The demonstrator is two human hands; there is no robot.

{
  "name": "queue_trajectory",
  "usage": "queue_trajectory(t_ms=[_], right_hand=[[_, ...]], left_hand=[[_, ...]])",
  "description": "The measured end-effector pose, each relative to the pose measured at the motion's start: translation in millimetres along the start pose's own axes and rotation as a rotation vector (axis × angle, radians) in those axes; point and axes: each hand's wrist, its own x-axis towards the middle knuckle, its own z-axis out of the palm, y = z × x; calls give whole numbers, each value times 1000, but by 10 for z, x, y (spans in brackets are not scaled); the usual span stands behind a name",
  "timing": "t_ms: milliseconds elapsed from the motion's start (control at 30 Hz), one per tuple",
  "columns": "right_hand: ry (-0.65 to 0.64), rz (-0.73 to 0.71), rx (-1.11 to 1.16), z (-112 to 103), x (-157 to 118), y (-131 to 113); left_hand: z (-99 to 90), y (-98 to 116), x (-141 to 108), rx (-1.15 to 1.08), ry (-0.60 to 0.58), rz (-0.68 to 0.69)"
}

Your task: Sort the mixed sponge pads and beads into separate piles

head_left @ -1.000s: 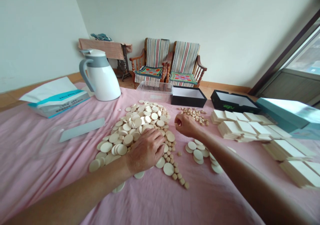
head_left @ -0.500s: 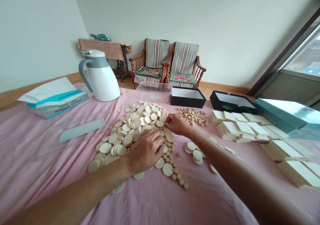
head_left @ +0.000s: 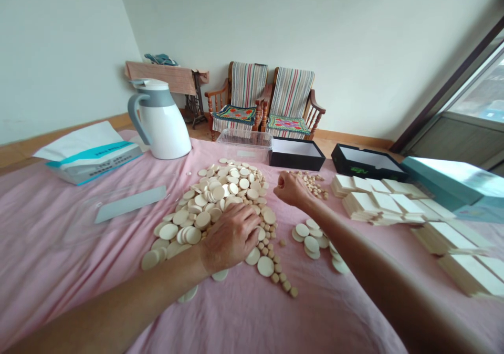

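My left hand point(head_left: 230, 237) lies on the near edge of a large heap of cream wooden discs point(head_left: 205, 207), its fingers spread over them. My right hand point(head_left: 291, 190) is curled closed just left of a small heap of cream wooden pellets point(head_left: 313, 183), and its fingers hide anything inside. A trail of the same pellets point(head_left: 275, 264) runs past my left hand towards the near side. A smaller group of discs point(head_left: 311, 241) lies below my right wrist.
Everything stands on a pink cloth point(head_left: 79, 275). Behind the heap are a clear plastic tub point(head_left: 244, 144), black boxes point(head_left: 295, 155), and a white jug point(head_left: 161, 125). Stacks of cream cards point(head_left: 378, 201) and a teal box point(head_left: 452, 183) fill the right side.
My right hand has moved back rightwards from the edge of the disc heap and now sits closed beside the small pellet heap. My left hand has stayed in place.
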Motion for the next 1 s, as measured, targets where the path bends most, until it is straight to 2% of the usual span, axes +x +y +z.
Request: queue_trajectory(t_ms=[133,200,333,367,467,600,667,800,1000], right_hand=[[105,40,-50,-160,-27,216],[81,-10,20,-220,-114,218],[-168,-229,308,-272,-438,50],[-194,-283,343,-266,-529,-3],[-155,-390,335,-197,-749,-129],[-97,-394,347,-84,-841,-196],[-91,-390,349,-96,-829,-190],[-143,-346,269,-356,-823,-63],[-527,-346,84,-911,-947,369]], left_hand=[[-2,-2,-2,9,-24,-9],[-2,-2,-2,9,-24,-11],[-6,1,5,-6,-25,-6],[-7,1,7,-9,-24,-6],[-7,1,13,-7,-26,-10],[-2,0,15,-5,-34,-15],[-2,1,15,-7,-39,-16],[-8,0,11,-4,-65,-24],[-7,-8,12,2,-70,-20]])
